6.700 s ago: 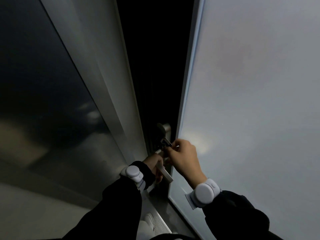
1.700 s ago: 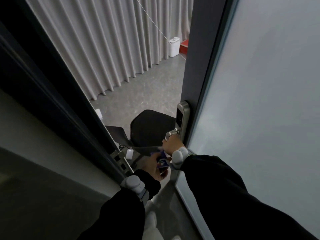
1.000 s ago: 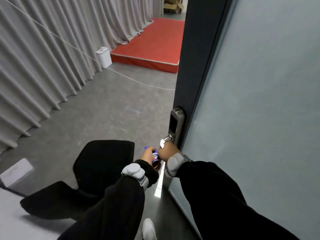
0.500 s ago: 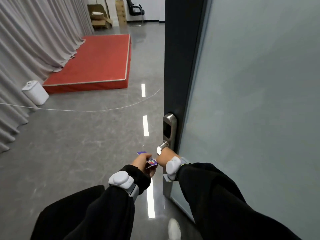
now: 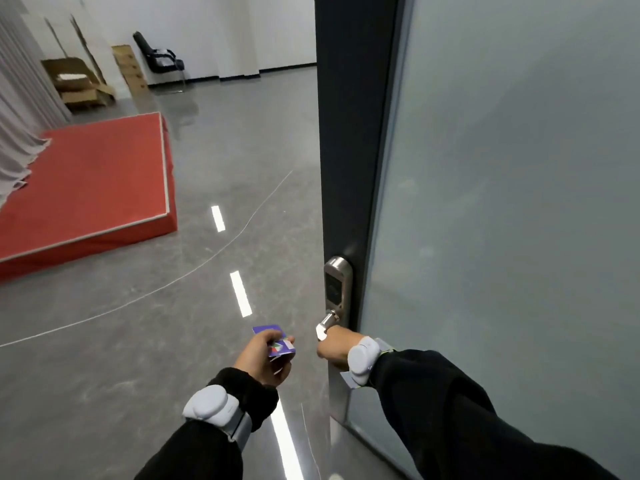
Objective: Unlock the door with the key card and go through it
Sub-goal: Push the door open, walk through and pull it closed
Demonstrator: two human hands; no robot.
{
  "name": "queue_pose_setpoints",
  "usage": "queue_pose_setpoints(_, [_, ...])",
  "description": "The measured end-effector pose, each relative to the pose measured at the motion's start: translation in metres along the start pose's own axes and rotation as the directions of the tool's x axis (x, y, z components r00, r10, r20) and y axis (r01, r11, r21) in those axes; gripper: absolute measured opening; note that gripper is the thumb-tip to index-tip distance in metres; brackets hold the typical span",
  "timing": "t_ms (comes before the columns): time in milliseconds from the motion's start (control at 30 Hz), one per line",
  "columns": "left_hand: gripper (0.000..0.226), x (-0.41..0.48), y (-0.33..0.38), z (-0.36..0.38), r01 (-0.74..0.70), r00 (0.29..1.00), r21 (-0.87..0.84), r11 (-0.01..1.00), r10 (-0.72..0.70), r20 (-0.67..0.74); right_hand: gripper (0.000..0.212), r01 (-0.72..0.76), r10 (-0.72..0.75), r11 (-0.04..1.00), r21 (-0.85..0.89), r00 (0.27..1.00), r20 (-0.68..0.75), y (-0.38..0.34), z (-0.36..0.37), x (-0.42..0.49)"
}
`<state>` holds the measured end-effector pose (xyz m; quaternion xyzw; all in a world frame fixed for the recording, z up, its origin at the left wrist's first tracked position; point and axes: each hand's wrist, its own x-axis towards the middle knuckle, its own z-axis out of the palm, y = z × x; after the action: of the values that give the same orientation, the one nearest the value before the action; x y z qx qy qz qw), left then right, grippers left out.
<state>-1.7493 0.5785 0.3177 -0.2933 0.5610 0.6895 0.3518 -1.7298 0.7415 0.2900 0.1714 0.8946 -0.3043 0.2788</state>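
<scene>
The frosted glass door (image 5: 502, 202) with a dark frame stands open on my right. A silver lock plate (image 5: 337, 289) with a dark reader window sits on its edge. My right hand (image 5: 334, 346) is closed around the metal door handle (image 5: 325, 323) just below the plate. My left hand (image 5: 263, 355) is a little to the left of it, pinching a purple key card (image 5: 273, 337) with a coloured pattern. Both wrists wear pale grey bands over black sleeves.
Beyond the doorway lies a glossy grey floor (image 5: 121, 341) with a thin white cable across it. A red platform (image 5: 86, 188) lies at the left, grey curtains behind it. Cardboard boxes (image 5: 76, 84) and a black chair (image 5: 159, 60) stand by the far white wall.
The door has swung further open and my view has turned right into the room. The curtains, the white bin and the nearby black chair have left view. Both hands keep their holds.
</scene>
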Motion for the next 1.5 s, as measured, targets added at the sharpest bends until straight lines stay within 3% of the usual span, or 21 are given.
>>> queue_pose_setpoints(67, [0.014, 0.008, 0.008, 0.009, 0.015, 1.000, 0.042, 0.999, -0.016, 0.009, 0.013, -0.012, 0.012, 1.000, 0.022, 1.000, 0.010, 0.010, -0.009, 0.008])
queue_pose_setpoints(133, [0.015, 0.023, 0.021, 0.019, 0.000, 0.999, 0.057, 0.998, -0.002, 0.036, 0.030, -0.036, 0.035, 0.998, 0.053, 0.999, 0.011, 0.018, -0.025, 0.024])
queue_pose_setpoints(233, [0.013, 0.050, 0.047, 0.044, -0.007, 0.998, 0.091, 0.996, 0.000, 0.070, 0.018, -0.076, 0.077, 0.996, 0.051, 0.997, -0.024, 0.027, -0.055, 0.046])
queue_pose_setpoints(500, [0.017, 0.098, 0.073, 0.103, -0.073, 0.975, 0.162, 0.984, 0.037, 0.217, 0.023, -0.170, 0.201, 0.968, 0.187, 0.966, -0.160, 0.047, -0.112, 0.079])
queue_pose_setpoints(667, [0.010, 0.134, 0.101, 0.134, -0.095, 0.958, 0.233, 0.968, 0.025, 0.286, 0.019, -0.291, 0.329, 0.928, 0.231, 0.933, -0.148, 0.063, -0.140, 0.102])
queue_pose_setpoints(800, [0.017, 0.169, 0.132, 0.156, -0.111, 0.939, 0.338, 0.935, -0.013, 0.344, 0.019, -0.403, 0.434, 0.891, 0.208, 0.892, -0.128, 0.072, -0.160, 0.113])
queue_pose_setpoints(1067, [0.010, 0.225, 0.218, 0.175, -0.235, 0.869, 0.547, 0.803, -0.079, 0.489, 0.011, -0.618, 0.633, 0.774, 0.134, 0.759, -0.153, 0.071, -0.199, 0.130])
queue_pose_setpoints(1200, [0.018, 0.252, 0.256, 0.171, -0.284, 0.825, 0.563, 0.776, -0.102, 0.557, 0.027, -0.687, 0.699, 0.714, 0.132, 0.688, -0.196, 0.069, -0.216, 0.138])
queue_pose_setpoints(1333, [0.017, 0.279, 0.283, 0.167, -0.300, 0.839, 0.620, 0.725, -0.108, 0.533, 0.008, -0.735, 0.763, 0.643, 0.213, 0.595, -0.252, 0.068, -0.229, 0.143])
queue_pose_setpoints(1433, [0.012, 0.298, 0.302, 0.178, -0.325, 0.835, 0.632, 0.703, -0.101, 0.541, 0.037, -0.711, 0.789, 0.615, 0.341, 0.545, -0.284, 0.082, -0.238, 0.154])
queue_pose_setpoints(1500, [0.013, 0.311, 0.310, 0.193, -0.347, 0.830, 0.652, 0.674, -0.103, 0.548, 0.040, -0.699, 0.792, 0.611, 0.372, 0.526, -0.311, 0.089, -0.245, 0.157])
